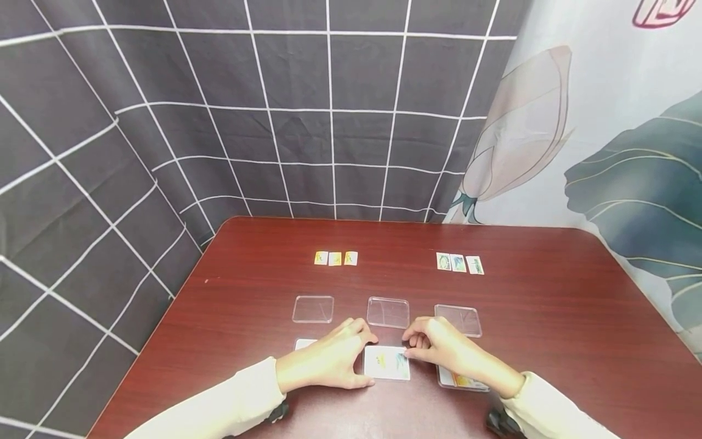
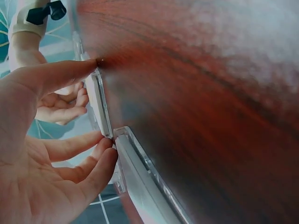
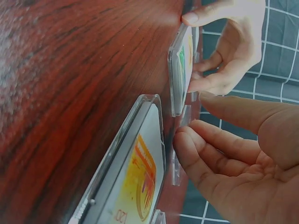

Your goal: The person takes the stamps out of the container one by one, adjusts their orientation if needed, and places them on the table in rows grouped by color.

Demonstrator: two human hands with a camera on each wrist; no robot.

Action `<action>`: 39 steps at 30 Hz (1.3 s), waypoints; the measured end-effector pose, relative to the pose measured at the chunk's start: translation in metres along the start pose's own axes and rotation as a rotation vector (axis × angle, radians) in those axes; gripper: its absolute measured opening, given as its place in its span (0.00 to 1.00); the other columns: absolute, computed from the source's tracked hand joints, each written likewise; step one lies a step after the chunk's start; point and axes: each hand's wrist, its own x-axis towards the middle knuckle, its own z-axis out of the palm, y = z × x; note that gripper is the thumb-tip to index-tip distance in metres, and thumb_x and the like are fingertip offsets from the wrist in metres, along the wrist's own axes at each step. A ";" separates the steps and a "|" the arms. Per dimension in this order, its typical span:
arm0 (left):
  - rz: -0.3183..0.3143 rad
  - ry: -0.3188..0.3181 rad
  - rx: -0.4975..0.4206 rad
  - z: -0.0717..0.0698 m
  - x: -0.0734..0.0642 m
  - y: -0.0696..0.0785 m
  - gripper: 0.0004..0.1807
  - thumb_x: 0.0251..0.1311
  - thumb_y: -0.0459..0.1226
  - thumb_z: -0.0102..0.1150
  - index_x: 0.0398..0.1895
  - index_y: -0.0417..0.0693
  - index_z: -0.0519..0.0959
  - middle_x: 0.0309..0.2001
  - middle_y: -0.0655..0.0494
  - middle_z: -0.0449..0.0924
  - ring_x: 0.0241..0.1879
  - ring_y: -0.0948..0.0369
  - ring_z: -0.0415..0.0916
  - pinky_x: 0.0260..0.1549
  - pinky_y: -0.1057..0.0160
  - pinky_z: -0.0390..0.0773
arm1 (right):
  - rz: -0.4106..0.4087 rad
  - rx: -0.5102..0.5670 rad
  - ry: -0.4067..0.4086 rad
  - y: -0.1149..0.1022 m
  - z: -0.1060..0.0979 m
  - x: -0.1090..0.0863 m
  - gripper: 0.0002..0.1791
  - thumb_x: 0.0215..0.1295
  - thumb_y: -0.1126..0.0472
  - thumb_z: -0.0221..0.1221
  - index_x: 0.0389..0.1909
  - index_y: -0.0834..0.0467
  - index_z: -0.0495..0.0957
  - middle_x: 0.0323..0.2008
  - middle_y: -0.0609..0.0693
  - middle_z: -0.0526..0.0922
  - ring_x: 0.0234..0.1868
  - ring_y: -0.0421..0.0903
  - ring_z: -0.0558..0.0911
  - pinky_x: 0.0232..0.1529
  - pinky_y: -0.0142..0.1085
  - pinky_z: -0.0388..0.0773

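Note:
In the middle of the near row lies a flat clear plastic case (image 1: 386,373) with a white insert and small yellow and blue-green pictures on it. My left hand (image 1: 339,355) spans its left end, thumb at the near edge and fingers at the far edge, holding it to the table. Over its right end hovers my right hand (image 1: 441,346), thumb tip by the far right corner, other fingers loosely curled. Nothing shows between those fingers in the right wrist view. A second case (image 3: 140,172), with a yellow-orange picture marked 120, lies partly under my right forearm.
A third case (image 1: 303,343) is mostly hidden behind my left hand. Clear shallow plastic lids (image 1: 313,310) form a row farther back. Behind them lie three yellow stamp-like pieces (image 1: 335,259) and, to the right, three green-blue ones (image 1: 458,263). Curtains hang beyond the table (image 1: 263,274).

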 end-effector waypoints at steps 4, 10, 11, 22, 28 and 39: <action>0.014 -0.004 0.004 0.000 0.000 0.000 0.32 0.46 0.51 0.77 0.53 0.45 0.79 0.42 0.59 0.72 0.41 0.65 0.67 0.42 0.72 0.69 | -0.004 0.002 -0.006 0.000 0.000 0.000 0.09 0.55 0.67 0.72 0.35 0.65 0.82 0.26 0.40 0.77 0.27 0.31 0.75 0.29 0.31 0.77; 0.037 -0.013 0.017 -0.003 0.002 0.002 0.29 0.46 0.50 0.77 0.49 0.46 0.80 0.41 0.60 0.73 0.40 0.65 0.67 0.40 0.73 0.69 | -0.022 -0.001 -0.009 0.000 0.002 -0.001 0.09 0.54 0.68 0.72 0.34 0.64 0.82 0.26 0.42 0.78 0.27 0.31 0.74 0.28 0.30 0.77; 0.036 -0.014 0.016 -0.003 0.002 0.002 0.29 0.46 0.50 0.77 0.49 0.46 0.80 0.41 0.59 0.73 0.40 0.65 0.67 0.41 0.73 0.69 | -0.024 -0.004 -0.009 0.000 0.003 -0.001 0.09 0.54 0.68 0.72 0.33 0.64 0.82 0.26 0.42 0.78 0.27 0.31 0.74 0.28 0.30 0.77; 0.004 -0.051 0.036 -0.007 0.005 0.006 0.28 0.44 0.51 0.78 0.46 0.47 0.82 0.40 0.61 0.74 0.40 0.66 0.69 0.42 0.72 0.71 | -0.035 -0.026 0.003 0.000 0.005 -0.001 0.10 0.51 0.69 0.73 0.32 0.64 0.82 0.26 0.44 0.78 0.27 0.34 0.76 0.28 0.30 0.77; -0.002 -0.056 0.038 -0.007 0.006 0.006 0.29 0.45 0.51 0.78 0.47 0.46 0.82 0.41 0.60 0.75 0.41 0.65 0.70 0.43 0.72 0.72 | -0.042 -0.035 0.003 0.000 0.005 0.000 0.10 0.51 0.69 0.73 0.32 0.64 0.82 0.27 0.44 0.78 0.27 0.34 0.76 0.28 0.30 0.77; -0.014 -0.069 0.032 -0.006 0.006 0.006 0.29 0.45 0.52 0.78 0.48 0.46 0.82 0.42 0.61 0.75 0.42 0.65 0.70 0.43 0.71 0.72 | -0.041 -0.045 -0.024 0.000 0.007 0.000 0.08 0.53 0.67 0.73 0.32 0.62 0.84 0.28 0.42 0.78 0.28 0.33 0.75 0.28 0.29 0.76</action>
